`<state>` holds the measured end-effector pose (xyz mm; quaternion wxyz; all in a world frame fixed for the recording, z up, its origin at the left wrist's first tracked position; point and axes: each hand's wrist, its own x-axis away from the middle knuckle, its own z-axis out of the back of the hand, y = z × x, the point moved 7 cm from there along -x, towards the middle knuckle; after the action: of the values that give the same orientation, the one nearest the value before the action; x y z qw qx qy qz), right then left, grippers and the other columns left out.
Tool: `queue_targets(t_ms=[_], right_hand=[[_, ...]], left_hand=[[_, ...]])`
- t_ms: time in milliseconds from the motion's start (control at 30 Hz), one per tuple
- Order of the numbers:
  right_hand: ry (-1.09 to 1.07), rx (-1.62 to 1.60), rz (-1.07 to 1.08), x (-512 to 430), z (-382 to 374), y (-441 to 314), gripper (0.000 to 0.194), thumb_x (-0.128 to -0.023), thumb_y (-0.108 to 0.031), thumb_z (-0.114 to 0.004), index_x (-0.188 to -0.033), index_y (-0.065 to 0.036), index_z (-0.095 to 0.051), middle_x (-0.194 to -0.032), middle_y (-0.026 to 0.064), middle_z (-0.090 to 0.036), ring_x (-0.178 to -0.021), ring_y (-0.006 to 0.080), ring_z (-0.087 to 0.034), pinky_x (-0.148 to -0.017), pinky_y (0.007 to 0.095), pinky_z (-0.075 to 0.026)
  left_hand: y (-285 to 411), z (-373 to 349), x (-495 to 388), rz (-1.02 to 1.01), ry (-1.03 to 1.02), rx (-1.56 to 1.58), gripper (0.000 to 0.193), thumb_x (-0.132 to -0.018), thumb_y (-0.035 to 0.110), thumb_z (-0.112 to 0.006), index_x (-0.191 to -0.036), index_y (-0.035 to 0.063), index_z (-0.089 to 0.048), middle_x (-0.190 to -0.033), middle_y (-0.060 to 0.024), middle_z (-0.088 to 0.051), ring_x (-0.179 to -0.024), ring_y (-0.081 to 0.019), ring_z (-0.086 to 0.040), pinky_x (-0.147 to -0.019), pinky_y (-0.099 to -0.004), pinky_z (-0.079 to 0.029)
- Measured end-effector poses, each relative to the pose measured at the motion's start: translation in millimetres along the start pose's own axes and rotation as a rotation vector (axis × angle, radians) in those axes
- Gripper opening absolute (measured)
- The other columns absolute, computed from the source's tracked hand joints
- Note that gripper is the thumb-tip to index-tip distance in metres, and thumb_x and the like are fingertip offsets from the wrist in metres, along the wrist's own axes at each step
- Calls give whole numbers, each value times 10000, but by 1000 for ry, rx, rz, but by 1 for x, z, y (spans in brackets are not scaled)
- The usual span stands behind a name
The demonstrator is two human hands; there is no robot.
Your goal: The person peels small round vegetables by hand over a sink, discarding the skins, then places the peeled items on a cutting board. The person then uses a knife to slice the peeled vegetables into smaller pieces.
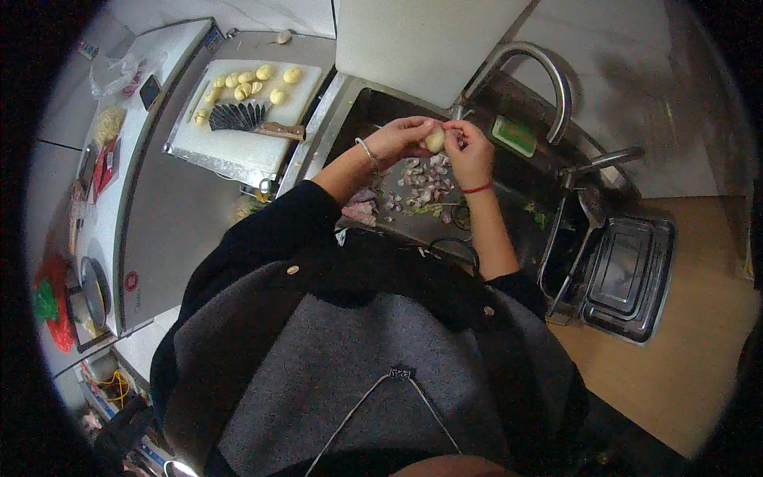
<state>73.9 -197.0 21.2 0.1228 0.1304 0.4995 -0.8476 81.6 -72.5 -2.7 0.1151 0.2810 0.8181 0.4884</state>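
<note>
Over the metal sink, my left hand (400, 142), with a bangle at its wrist, holds a pale peeled garlic bulb (435, 141). My right hand (471, 152), with a red cord at its wrist, has its fingers pinched at the bulb's right side, with a bit of purplish skin by them. Garlic skins (426, 180) lie in the sink below both hands. On a white cutting board (250, 146) at the left are several peeled garlic pieces (243, 90) and a cleaver (256, 122) with a dark patterned blade and wooden handle.
A curved faucet (563, 89) rises behind the sink, near a green sponge or scouring pad (514, 136). Stacked metal trays (629, 277) stand on the right counter. A large white board (417, 47) leans behind the sink. Pinkish cloth (361, 207) lies at the sink's near left.
</note>
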Motion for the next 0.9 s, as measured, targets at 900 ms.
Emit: queue_targets(t_ms=[900], right_hand=[[44, 292, 158, -9, -7, -42, 340, -645, -208, -684, -911, -15, -595, -820, 146, -594, -755, 270, -585, -673, 313, -463]], left_hand=[[-22, 5, -8, 217, 154, 402, 298, -852, 354, -416, -898, 79, -521, -745, -10, -555, -603, -121, -477, -550, -240, -383]])
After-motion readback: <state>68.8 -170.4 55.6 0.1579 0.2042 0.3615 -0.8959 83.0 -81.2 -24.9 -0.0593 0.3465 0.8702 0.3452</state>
